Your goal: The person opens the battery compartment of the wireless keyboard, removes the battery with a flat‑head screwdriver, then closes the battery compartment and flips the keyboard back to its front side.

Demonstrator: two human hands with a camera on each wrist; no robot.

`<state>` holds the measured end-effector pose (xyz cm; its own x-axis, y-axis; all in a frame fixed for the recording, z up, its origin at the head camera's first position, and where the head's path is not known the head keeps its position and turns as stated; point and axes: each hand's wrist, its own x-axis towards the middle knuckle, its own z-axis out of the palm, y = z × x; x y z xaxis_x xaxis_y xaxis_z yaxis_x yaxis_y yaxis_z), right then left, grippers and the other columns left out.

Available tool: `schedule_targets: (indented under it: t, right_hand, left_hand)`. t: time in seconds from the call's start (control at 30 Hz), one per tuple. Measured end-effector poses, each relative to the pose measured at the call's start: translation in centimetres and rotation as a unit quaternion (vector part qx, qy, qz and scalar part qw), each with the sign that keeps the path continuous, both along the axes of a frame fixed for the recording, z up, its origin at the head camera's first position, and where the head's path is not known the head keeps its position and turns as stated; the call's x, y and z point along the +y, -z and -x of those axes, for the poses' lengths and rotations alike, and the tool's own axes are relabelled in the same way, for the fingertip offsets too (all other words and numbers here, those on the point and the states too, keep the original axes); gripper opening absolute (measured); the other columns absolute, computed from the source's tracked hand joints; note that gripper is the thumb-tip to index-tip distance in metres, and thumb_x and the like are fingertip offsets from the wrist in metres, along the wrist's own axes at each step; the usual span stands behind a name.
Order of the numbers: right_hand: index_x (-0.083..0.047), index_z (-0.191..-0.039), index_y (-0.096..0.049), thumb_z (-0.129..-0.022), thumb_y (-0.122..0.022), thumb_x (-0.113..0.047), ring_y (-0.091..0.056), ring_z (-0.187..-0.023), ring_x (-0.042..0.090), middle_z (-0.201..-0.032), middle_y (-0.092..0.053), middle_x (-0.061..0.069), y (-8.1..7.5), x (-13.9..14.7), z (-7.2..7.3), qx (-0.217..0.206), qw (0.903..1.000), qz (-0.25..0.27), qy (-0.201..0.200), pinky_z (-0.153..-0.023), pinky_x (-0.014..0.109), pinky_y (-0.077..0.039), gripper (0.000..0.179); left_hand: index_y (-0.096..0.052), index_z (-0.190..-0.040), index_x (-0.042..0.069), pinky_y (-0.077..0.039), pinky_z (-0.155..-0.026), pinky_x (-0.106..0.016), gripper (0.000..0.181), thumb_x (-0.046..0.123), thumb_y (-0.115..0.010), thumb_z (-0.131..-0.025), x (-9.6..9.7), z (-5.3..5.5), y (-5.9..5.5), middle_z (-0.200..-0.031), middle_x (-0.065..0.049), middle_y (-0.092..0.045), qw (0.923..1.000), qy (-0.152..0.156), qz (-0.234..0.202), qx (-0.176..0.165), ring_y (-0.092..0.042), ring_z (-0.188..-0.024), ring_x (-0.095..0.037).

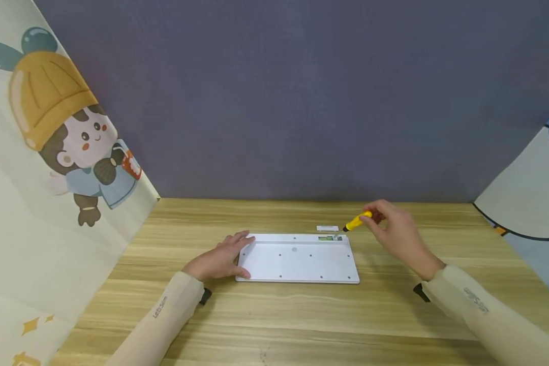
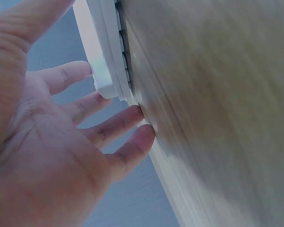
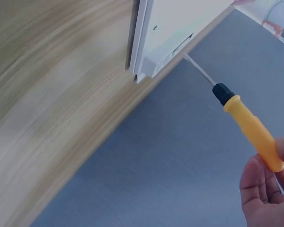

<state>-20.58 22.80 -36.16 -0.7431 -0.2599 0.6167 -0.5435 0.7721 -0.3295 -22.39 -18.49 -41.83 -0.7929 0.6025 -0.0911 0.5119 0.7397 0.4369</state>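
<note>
A white keyboard (image 1: pixel 297 265) lies key side down on the wooden table, its underside dotted with small screws. Near its back right corner, the battery slot is uncovered and a green battery (image 1: pixel 326 238) shows inside. My left hand (image 1: pixel 221 258) rests at the keyboard's left end with spread fingers, thumb on the front left corner. In the left wrist view two fingertips (image 2: pixel 146 135) touch the tabletop. My right hand (image 1: pixel 395 231) pinches the yellow handle end of a screwdriver (image 3: pixel 251 127) between thumb and fingers. Its metal tip points down-left at the slot's right part.
A small white cover (image 1: pixel 327 228) lies on the table just behind the slot. The wooden table (image 1: pixel 256 325) ends at a dark grey wall (image 1: pixel 283 101). Cartoon-printed panels (image 1: pixel 9 203) flank both sides.
</note>
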Motion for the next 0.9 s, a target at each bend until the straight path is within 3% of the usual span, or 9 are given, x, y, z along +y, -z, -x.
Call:
schedule_targets:
  t: [0.3, 0.53, 0.9]
  right_hand:
    - [-0.005, -0.098, -0.065, -0.081, -0.074, -0.005, -0.055, -0.067, 0.010, -0.081, -0.059, -0.004, 0.4, -0.4, 0.5, -0.006, 0.9999, 0.001, -0.010, -0.053, 0.024, -0.045, 0.020]
    - [-0.006, -0.097, -0.066, -0.079, -0.076, -0.005, -0.055, -0.069, 0.010, -0.084, -0.059, -0.004, 0.2, -0.9, 0.8, -0.013, 0.9995, -0.001, -0.029, -0.059, 0.033, -0.050, 0.021]
    - [-0.009, -0.099, -0.067, -0.079, -0.076, -0.008, -0.053, -0.068, 0.008, -0.084, -0.059, -0.006, -0.3, -1.5, 1.0, -0.027, 0.9990, -0.017, -0.031, -0.058, 0.027, -0.047, 0.021]
  left_hand:
    - [-0.029, -0.149, 0.010, -0.021, -0.105, -0.059, 0.093, 0.041, -0.077, -0.075, 0.1, 0.1, 0.1, -0.155, -0.014, -0.017, 1.0000, -0.001, 0.004, -0.002, -0.016, -0.138, -0.040]
    - [-0.029, -0.149, 0.009, -0.022, -0.105, -0.058, 0.094, 0.041, -0.076, -0.075, 0.1, 0.2, 0.0, -0.154, -0.014, -0.017, 1.0000, 0.000, 0.005, -0.004, -0.016, -0.138, -0.040]
    - [-0.029, -0.149, 0.010, -0.021, -0.105, -0.058, 0.094, 0.042, -0.076, -0.075, 0.1, 0.2, 0.1, -0.155, -0.014, -0.016, 0.9999, -0.003, 0.010, -0.005, -0.016, -0.138, -0.038]
